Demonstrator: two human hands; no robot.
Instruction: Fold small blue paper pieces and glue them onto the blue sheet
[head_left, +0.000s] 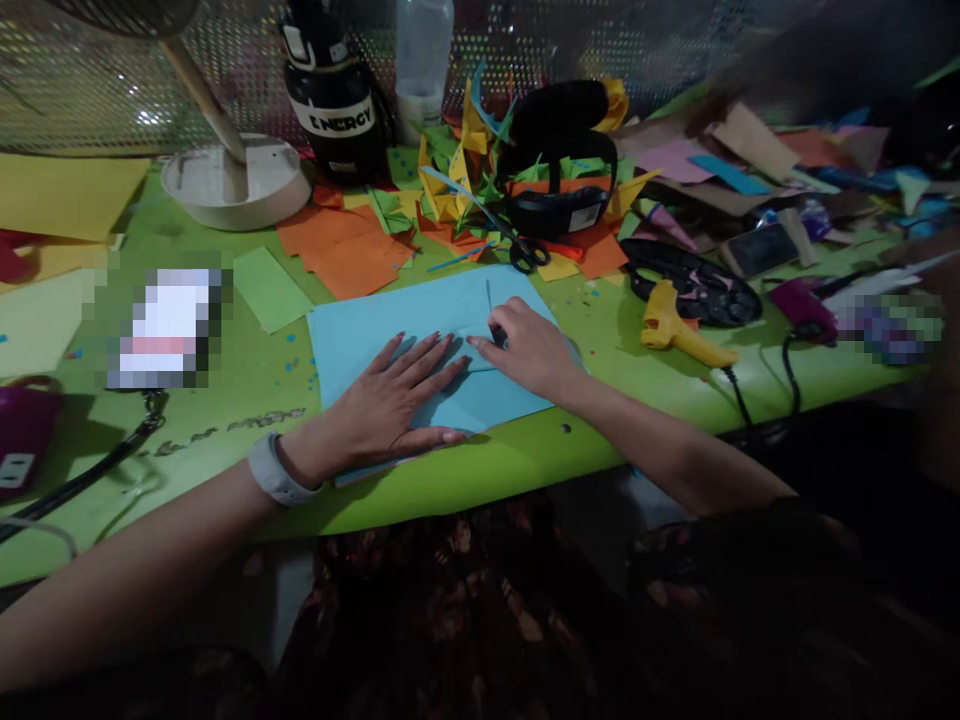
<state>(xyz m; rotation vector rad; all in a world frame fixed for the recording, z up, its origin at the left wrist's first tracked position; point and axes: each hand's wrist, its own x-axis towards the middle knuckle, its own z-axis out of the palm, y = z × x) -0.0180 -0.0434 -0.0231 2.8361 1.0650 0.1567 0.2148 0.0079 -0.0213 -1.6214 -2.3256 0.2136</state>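
Note:
A light blue sheet of paper [397, 310] lies on the green tabletop in front of me, with a crease or edge across its upper right part. Spread flat on its lower left half is my left hand [401, 395], palm down and fingers apart. My right hand [529, 345] rests on the sheet's right side, its fingers curled towards the thumb. Something dark shows between that thumb and the fingers; whether it is a small object or shadow cannot be made out. Just beyond the sheet's far edge lie black-handled scissors [530, 254].
A phone [171, 325] and green paper [271, 290] lie left. Behind are orange paper [349, 250], a fan base [236, 185], a black bottle [337, 120] and folded paper shapes [450, 185]. A yellow glue gun [684, 330] with a cord sits right, by a black tray [690, 280].

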